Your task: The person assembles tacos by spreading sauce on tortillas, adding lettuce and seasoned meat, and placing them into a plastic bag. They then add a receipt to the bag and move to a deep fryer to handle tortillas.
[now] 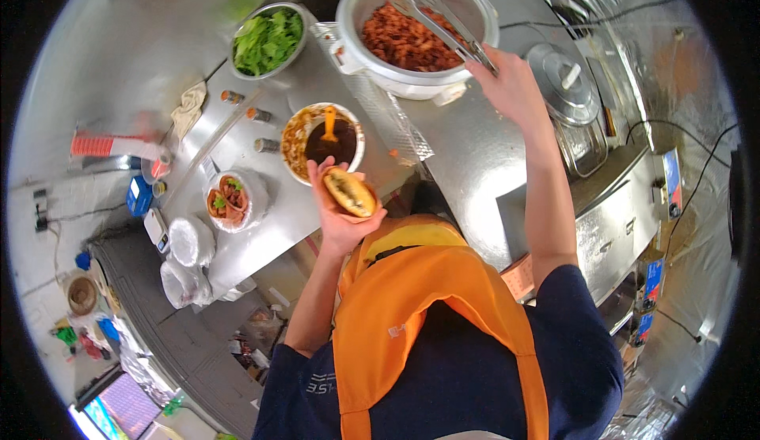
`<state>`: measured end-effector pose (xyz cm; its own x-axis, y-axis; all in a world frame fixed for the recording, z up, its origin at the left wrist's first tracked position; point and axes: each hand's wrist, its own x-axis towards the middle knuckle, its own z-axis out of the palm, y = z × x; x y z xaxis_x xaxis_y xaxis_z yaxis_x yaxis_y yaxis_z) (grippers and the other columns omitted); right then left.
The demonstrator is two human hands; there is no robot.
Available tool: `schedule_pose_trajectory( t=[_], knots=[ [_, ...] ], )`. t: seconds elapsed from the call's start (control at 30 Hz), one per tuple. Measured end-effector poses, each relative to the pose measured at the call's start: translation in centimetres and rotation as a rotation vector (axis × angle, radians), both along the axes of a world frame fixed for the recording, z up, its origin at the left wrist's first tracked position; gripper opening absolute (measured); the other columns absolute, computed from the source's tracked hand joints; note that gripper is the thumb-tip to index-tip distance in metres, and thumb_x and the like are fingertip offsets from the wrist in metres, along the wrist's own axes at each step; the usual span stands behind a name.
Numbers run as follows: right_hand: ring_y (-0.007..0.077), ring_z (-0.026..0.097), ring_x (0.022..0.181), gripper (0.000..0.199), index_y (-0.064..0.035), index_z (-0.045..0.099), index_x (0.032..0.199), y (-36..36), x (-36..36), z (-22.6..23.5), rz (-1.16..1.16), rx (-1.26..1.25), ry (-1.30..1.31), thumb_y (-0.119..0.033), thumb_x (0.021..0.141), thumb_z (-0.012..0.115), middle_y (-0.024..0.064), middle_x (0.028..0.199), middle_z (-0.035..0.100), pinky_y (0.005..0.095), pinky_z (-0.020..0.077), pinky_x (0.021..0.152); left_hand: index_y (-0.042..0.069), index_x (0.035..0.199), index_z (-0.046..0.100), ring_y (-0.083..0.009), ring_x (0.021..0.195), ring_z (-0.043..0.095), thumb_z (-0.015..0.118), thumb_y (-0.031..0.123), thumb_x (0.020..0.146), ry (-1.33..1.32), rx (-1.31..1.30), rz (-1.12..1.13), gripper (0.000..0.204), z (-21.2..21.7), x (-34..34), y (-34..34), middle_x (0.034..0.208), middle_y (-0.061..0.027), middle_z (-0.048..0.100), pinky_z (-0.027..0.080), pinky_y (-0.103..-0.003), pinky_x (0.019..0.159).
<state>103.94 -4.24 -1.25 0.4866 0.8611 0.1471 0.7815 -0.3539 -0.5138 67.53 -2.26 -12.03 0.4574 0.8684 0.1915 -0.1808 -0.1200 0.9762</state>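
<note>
My left hand [342,228] is closed around a split golden bun [351,193], whose open side faces up and shows dark filling or sauce inside. It hovers at the near rim of a white bowl [360,140] of dark brown sauce, where an orange brush or spatula [329,127] stands. To the right, my right hand [511,83] grips metal tongs [443,32]. Their tips reach into a large white pot [348,24] over reddish chopped meat [400,44]. Whether the tongs pinch any meat is too small to tell.
A metal bowl of green lettuce [269,42] stands far left. Nearer are small jars [257,114], a plastic-covered bowl with filled food [229,201] and stacked wrapped bowls [191,240]. Right of the pot sit a metal lid [560,83] and a glass container [580,151].
</note>
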Motion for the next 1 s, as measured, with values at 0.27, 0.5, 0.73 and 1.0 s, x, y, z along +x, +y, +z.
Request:
schedule_pose_trajectory(
  t=[0.27,0.5,0.73,1.0],
  knots=[
    [0.023,0.075,0.082,0.039,0.0048,0.069,0.119,9.5,-19.4,-4.3,0.246,-0.36,0.79,-0.027,0.096,0.069,0.0142,0.086,0.076,0.0353,0.0595,0.068,0.008,0.154,0.023,-0.0233,0.126,0.054,0.093,0.007,0.062,-0.061,-0.168,0.314,0.116,-1.5,-12.0,4.2,0.147,-0.01,0.043,0.048,-0.04,0.107],
    [0.0237,0.071,0.067,0.029,0.0037,0.071,0.094,16.4,-25.3,-21.3,-0.332,-0.221,0.799,-0.025,0.094,0.075,0.0147,0.079,0.072,0.0368,0.0589,0.057,0.011,0.156,0.021,-0.026,0.139,0.045,0.089,0.001,0.064,-0.095,-0.194,0.266,0.115,-1.1,-16.0,6.7,0.154,-0.0091,0.036,0.055,-0.039,0.103],
    [0.0416,0.073,0.084,0.045,0.006,0.072,0.091,14.5,-27.5,-18.3,0.143,-0.471,0.078,-0.039,0.094,0.07,0.0257,0.084,0.072,0.0483,0.0593,0.077,0.006,0.153,0.027,-0.024,0.13,0.053,0.096,0.009,0.064,0.08,-0.212,0.094,0.113,-6.9,-15.0,7.3,0.147,-0.0104,0.044,0.05,-0.037,0.105],
    [0.017,0.07,0.065,0.027,0.0031,0.071,0.098,14.2,-24.6,-14.1,-0.217,-0.118,1.179,-0.024,0.1,0.07,0.01,0.08,0.073,0.0283,0.0584,0.058,0.001,0.153,0.033,-0.0294,0.13,0.055,0.097,0.01,0.062,0.333,-0.014,0.131,0.111,-6.5,-13.3,7.3,0.142,-0.0147,0.05,0.047,-0.039,0.11]
  ],
)
